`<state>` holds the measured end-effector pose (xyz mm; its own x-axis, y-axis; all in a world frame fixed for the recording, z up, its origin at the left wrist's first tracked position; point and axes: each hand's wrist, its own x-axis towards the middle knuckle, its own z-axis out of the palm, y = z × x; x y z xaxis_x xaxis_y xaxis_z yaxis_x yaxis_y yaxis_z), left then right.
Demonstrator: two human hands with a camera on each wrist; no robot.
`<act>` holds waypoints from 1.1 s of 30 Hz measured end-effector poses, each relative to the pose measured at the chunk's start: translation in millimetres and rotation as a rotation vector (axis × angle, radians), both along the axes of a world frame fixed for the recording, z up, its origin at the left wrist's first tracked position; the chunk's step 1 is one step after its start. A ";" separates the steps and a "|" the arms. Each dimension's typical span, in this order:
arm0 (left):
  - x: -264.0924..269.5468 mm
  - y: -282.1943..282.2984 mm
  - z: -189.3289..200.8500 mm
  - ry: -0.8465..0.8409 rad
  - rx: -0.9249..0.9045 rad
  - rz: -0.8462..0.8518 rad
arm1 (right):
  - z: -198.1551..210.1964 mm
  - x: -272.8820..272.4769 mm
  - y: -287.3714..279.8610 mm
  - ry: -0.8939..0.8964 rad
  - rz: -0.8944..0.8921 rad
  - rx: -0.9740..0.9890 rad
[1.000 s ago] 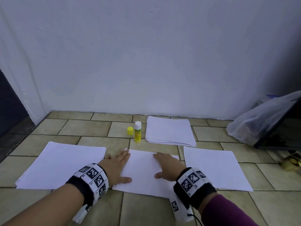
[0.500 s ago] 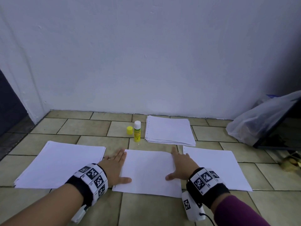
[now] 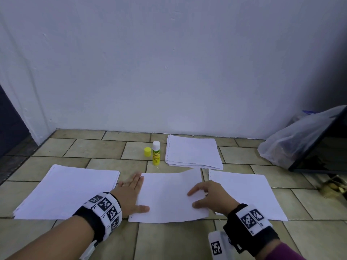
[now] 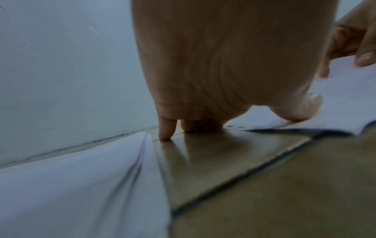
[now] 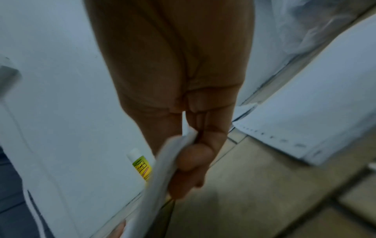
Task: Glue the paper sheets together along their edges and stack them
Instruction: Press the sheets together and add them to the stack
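Note:
A white paper sheet point(image 3: 167, 196) lies on the tiled floor in front of me. My left hand point(image 3: 132, 192) lies flat at its left edge, thumb on the paper point(image 4: 346, 103) and fingertips point(image 4: 165, 132) on the tile. My right hand point(image 3: 196, 198) pinches the sheet's right edge, which is raised and curled; in the right wrist view the edge point(image 5: 171, 154) sits between thumb and fingers. An uncapped glue stick point(image 3: 156, 154) stands behind the sheet, its yellow cap point(image 3: 147, 152) beside it.
A paper stack point(image 3: 69, 190) lies on the left, a sheet point(image 3: 246, 194) on the right, and another stack point(image 3: 193, 152) near the wall. At the far right sit a plastic bag point(image 3: 293, 143) and a dark slanted panel point(image 3: 326, 147).
My right hand slid from the sheet's middle to its right edge and took hold of it, lifting that edge. The left hand stayed in place.

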<state>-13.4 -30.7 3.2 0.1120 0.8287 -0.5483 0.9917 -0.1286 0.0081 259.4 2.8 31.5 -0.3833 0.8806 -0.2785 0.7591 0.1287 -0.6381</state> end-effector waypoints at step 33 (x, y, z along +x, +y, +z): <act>12.7 14.0 7.3 0.078 -0.056 0.044 | -1.1 20.5 156.6 0.067 -0.446 0.169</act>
<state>-0.8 -16.7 10.5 0.0315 0.7996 -0.5998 0.9942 -0.0869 -0.0636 279.9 159.4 30.4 0.0303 0.9940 -0.1048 0.7216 -0.0943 -0.6858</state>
